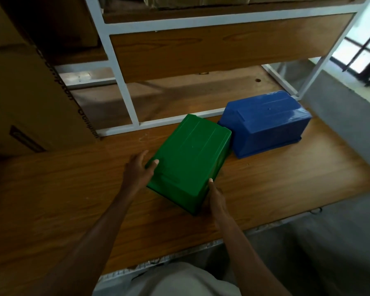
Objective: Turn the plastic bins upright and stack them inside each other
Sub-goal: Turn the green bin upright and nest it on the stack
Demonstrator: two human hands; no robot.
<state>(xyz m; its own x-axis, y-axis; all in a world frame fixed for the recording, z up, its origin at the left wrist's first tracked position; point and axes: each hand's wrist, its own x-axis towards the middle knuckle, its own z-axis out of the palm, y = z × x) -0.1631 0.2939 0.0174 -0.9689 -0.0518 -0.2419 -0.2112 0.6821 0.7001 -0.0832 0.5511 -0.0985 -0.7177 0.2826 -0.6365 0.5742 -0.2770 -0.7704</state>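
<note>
A green plastic bin [190, 159] lies upside down on the wooden table [73, 199], its flat bottom facing up. My left hand [140, 169] grips its near left side, with the thumb resting on top. My right hand [216, 197] presses against its near right corner. Both hands hold the bin between them. A blue plastic bin [265, 122] also sits upside down, just behind and to the right of the green one, almost touching it.
A white metal shelf frame [126, 82] with wooden boards rises behind the bins. A large cardboard box [30, 92] stands at the left. The table's front edge [179, 255] runs close to my body, and the right edge drops to a grey floor.
</note>
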